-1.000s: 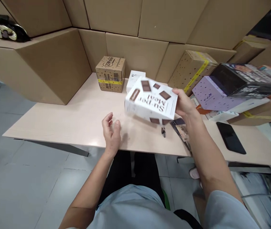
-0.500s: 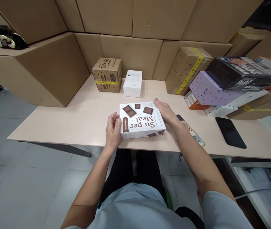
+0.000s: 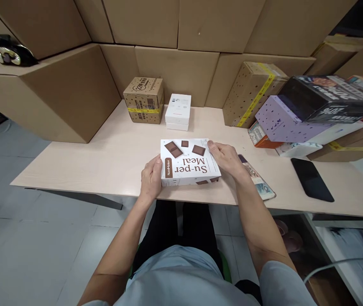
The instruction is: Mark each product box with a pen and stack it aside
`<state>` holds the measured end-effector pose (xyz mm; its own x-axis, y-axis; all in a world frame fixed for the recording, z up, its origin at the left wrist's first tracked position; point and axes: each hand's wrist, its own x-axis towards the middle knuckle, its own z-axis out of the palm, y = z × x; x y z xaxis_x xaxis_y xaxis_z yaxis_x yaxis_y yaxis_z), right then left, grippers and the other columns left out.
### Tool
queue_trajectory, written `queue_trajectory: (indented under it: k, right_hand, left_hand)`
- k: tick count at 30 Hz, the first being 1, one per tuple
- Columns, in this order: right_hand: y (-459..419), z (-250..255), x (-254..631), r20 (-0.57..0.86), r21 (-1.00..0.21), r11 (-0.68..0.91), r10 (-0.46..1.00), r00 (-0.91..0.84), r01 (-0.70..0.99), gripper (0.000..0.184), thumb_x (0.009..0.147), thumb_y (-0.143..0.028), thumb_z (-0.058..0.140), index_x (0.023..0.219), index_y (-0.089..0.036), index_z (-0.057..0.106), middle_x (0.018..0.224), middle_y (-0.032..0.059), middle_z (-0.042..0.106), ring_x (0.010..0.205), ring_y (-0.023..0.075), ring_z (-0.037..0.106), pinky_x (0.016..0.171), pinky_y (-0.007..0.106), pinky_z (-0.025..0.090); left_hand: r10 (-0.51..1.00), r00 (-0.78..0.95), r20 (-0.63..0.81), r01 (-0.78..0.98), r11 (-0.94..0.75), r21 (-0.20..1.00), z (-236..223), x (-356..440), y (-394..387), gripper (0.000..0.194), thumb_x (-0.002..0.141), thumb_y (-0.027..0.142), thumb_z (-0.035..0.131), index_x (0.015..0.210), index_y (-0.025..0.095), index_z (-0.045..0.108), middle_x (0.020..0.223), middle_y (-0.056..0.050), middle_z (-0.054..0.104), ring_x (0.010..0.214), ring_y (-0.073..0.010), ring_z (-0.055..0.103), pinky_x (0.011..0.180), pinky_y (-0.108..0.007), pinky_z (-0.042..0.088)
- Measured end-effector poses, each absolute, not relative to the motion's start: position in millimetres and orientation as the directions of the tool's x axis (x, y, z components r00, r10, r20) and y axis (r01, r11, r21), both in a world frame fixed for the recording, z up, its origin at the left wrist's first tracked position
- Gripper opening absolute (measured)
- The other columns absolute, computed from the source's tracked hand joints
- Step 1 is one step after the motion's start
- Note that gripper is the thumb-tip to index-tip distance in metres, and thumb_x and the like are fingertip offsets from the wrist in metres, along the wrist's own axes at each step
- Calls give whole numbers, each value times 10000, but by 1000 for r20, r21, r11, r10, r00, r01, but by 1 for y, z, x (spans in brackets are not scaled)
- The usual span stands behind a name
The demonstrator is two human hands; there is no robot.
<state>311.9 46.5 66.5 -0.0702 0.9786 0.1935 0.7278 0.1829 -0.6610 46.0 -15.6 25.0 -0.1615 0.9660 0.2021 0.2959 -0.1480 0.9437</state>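
White cardboard fills my grasp: my left hand (image 3: 151, 177) and right hand (image 3: 228, 159) clasp the Su-per Meal box (image 3: 189, 162) by opposite ends, at the table's (image 3: 104, 165) near edge. The hold is secured; the box looks unopened; whether it touches the table, I cannot tell.

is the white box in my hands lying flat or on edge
Flat: the white box shows its broad printed face upward, between the left hand and right hand.
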Motion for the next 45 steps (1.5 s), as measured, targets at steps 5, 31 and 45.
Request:
queue_trajectory:
  k: [5,31,45]
  right_hand:
    - [44,62,311,315,-761,308,945,-90,571,597,1003,-669,408,1119,-212,775,1074,120,777,1025,298,704,877,423,537]
    - [44,51,308,499,-810,467,866,0,356,539,1014,-604,512,1440,-306,652,1453,73,661,1396,283,575,1221,495,417]
    - [40,54,312,370,-922,341,916,154,184,567,914,-794,488,1078,-283,672,1083,73,734,1024,244,725,936,420,596]
  left_hand:
    - [949,-153,276,231,-237,944,22,45,-14,501,998,584,522,1370,292,690,1485,-65,642,1462,-307,519,1263,-520,380]
    - [925,-141,354,76,-346,935,19,46,-12,565,988,552,591,1514,351,557,1601,-28,535,1600,-275,337,1360,-486,238]
    - [880,-226,418,249,-363,898,3,42,-6,487,924,323,684,1405,392,650,1440,-63,617,1041,-193,694,915,-400,613]
